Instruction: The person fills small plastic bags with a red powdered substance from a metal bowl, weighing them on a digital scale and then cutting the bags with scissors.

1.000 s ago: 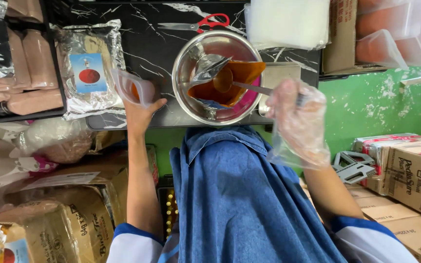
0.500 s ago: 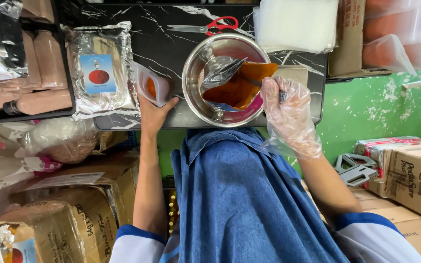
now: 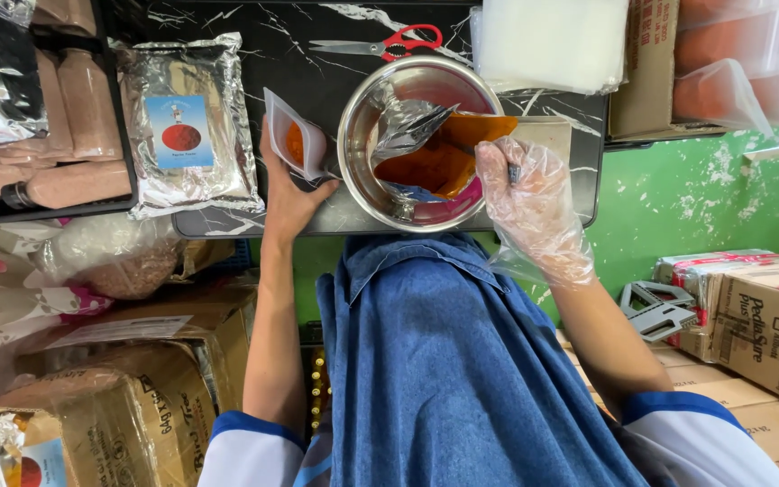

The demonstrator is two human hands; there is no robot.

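Observation:
My left hand (image 3: 288,194) holds a small clear plastic pouch (image 3: 296,145) with a little orange-red powder in it, just left of a steel bowl (image 3: 358,176). My right hand (image 3: 523,194), in a loose clear plastic glove, grips the handle of a metal spoon (image 3: 508,169) whose bowl end is buried in the powder. The steel bowl stands on a black marbled counter (image 3: 292,63) and holds an opened foil bag (image 3: 407,122) full of orange-red powder (image 3: 430,167).
A sealed foil packet (image 3: 182,126) lies left of the pouch. Red-handled scissors (image 3: 389,43) lie behind the bowl, next to a stack of clear bags (image 3: 547,41). Filled pouches (image 3: 65,108) fill a tray at far left. Cardboard boxes (image 3: 759,316) stand below.
My left hand has brought the pouch closer to the bowl and tipped it upright. My right hand has slid along the spoon handle toward the bowl, pushing the spoon into the powder.

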